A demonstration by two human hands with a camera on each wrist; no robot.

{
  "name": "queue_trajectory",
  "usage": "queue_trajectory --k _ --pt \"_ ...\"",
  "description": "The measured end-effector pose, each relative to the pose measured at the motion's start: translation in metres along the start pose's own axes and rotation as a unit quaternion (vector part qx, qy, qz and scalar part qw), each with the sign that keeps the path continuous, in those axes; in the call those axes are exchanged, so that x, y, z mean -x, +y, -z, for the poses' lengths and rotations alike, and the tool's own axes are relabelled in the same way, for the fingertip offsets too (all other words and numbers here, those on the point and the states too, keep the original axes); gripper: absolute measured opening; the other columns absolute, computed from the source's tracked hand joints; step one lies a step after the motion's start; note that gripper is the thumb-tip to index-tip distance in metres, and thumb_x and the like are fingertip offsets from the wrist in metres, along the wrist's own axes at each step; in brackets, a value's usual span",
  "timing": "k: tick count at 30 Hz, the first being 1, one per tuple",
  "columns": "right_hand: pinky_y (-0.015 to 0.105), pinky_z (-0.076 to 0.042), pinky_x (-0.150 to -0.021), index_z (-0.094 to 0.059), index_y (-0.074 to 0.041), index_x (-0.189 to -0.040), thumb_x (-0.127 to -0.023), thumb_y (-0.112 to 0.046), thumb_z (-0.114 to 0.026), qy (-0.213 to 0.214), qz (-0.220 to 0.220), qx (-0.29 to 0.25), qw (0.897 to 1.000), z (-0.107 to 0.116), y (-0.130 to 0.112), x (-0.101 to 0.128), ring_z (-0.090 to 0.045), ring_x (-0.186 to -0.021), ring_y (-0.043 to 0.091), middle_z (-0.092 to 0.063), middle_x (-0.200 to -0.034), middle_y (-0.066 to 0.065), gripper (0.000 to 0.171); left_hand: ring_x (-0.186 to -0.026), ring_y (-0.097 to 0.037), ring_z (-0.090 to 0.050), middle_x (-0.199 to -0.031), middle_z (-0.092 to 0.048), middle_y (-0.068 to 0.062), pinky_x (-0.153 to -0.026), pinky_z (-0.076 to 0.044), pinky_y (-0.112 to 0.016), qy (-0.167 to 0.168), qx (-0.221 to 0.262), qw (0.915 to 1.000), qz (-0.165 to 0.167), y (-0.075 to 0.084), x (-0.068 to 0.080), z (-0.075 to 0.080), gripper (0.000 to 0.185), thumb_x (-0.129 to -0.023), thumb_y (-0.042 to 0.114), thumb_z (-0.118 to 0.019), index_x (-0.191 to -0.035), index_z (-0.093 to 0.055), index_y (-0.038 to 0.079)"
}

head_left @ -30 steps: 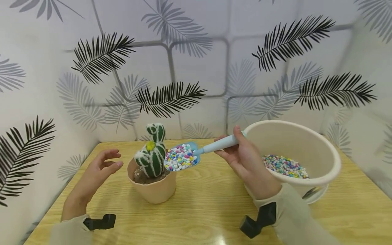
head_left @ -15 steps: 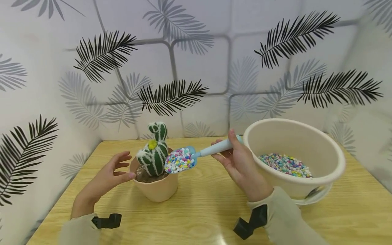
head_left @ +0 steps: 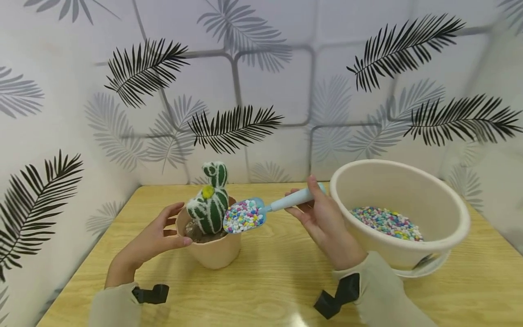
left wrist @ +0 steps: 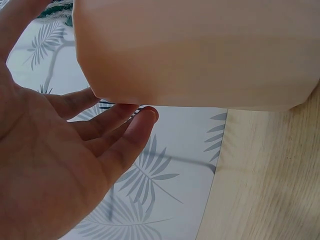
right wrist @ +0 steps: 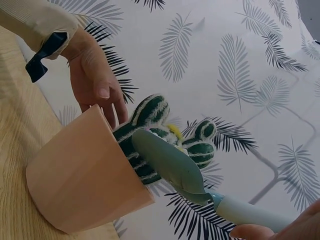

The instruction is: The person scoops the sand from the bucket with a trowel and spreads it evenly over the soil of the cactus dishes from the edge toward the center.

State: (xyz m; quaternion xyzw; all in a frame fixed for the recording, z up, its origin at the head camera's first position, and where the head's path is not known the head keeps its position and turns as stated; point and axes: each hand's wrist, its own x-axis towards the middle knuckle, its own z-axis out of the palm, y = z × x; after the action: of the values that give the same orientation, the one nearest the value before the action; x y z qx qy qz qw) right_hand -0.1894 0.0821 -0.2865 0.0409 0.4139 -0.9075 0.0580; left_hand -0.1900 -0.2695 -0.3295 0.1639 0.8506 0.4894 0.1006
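A pale blue scoop (head_left: 295,199) is held by its handle in my right hand (head_left: 330,229). Small multicoloured pebbles (head_left: 244,216) fill its blade, which sits level over the right rim of a peach pot (head_left: 217,254). In that pot stands a green cactus (head_left: 211,213) with white fuzz and a yellow flower, in brown soil. My left hand (head_left: 153,240) is at the pot's left side, thumb by the front rim and fingers behind. The left wrist view shows loosely bent fingers (left wrist: 132,135) beside the pot wall (left wrist: 200,60); firm contact cannot be made out.
A large cream tub (head_left: 461,222) stands on the right, with more coloured pebbles (head_left: 388,222) at its bottom. The wooden table (head_left: 261,290) meets a leaf-patterned wall covering (head_left: 278,86) at the back and left.
My left hand has moved right, from apart from the pot to its rim. The loaded scoop has come slightly lower and closer to the cactus, with its pebbles still in it.
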Motion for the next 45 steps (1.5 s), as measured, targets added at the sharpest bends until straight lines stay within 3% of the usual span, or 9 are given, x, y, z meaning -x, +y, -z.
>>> queue_trajectory --k 6,11,32,38,45 --pt "0.044 -0.036 -0.109 -0.037 -0.016 -0.104 -0.099 -0.037 -0.039 -0.011 -0.011 -0.011 1.0 -0.002 -0.004 0.0 -0.049 -0.108 0.021 -0.039 -0.112 0.013 0.022 -0.132 -0.046 -0.031 -0.153 -0.016 -0.022 -0.1 -0.039 -0.057 0.002 -0.01 0.9999 -0.011 0.0 -0.001 -0.001 0.093 -0.083 0.02 -0.072 -0.152 -0.011 0.007" --pt "0.044 -0.037 -0.108 -0.037 -0.015 -0.105 -0.099 -0.038 -0.04 -0.004 -0.018 -0.012 1.0 -0.001 -0.006 -0.001 -0.055 -0.1 0.018 -0.045 -0.106 0.011 0.023 -0.131 -0.046 -0.03 -0.152 -0.017 -0.024 -0.103 -0.033 -0.06 0.001 -0.011 0.9998 -0.014 0.0 -0.002 -0.001 0.092 -0.083 0.021 -0.072 -0.151 -0.012 0.005" --pt "0.043 -0.031 -0.11 -0.042 -0.014 -0.107 -0.098 -0.036 -0.043 -0.008 -0.028 -0.032 0.999 0.003 -0.012 -0.008 -0.059 -0.091 0.016 -0.054 -0.094 0.008 0.024 -0.132 -0.046 -0.032 -0.154 -0.018 -0.023 -0.103 -0.036 -0.058 -0.013 -0.022 0.9997 -0.001 0.002 -0.001 0.002 0.094 -0.085 0.023 -0.072 -0.152 -0.009 0.002" --pt "0.041 -0.034 -0.109 -0.044 -0.011 -0.106 -0.098 -0.039 -0.041 -0.009 -0.023 0.009 1.0 0.006 -0.01 -0.011 -0.057 -0.094 0.014 -0.054 -0.092 0.004 0.03 -0.133 -0.046 -0.031 -0.155 -0.016 -0.023 -0.103 -0.038 -0.056 -0.017 -0.021 0.9996 0.008 0.004 -0.002 0.0 0.096 -0.085 0.024 -0.072 -0.153 -0.008 0.003" --pt "0.041 -0.037 -0.108 -0.04 -0.016 -0.11 -0.099 -0.039 -0.039 -0.002 -0.01 0.029 1.0 0.004 -0.004 -0.012 -0.054 -0.098 0.016 -0.051 -0.095 0.003 0.026 -0.133 -0.046 -0.031 -0.155 -0.015 -0.024 -0.101 -0.041 -0.054 -0.017 -0.026 0.9994 0.015 0.003 0.0 0.002 0.096 -0.085 0.025 -0.072 -0.153 -0.006 0.004"
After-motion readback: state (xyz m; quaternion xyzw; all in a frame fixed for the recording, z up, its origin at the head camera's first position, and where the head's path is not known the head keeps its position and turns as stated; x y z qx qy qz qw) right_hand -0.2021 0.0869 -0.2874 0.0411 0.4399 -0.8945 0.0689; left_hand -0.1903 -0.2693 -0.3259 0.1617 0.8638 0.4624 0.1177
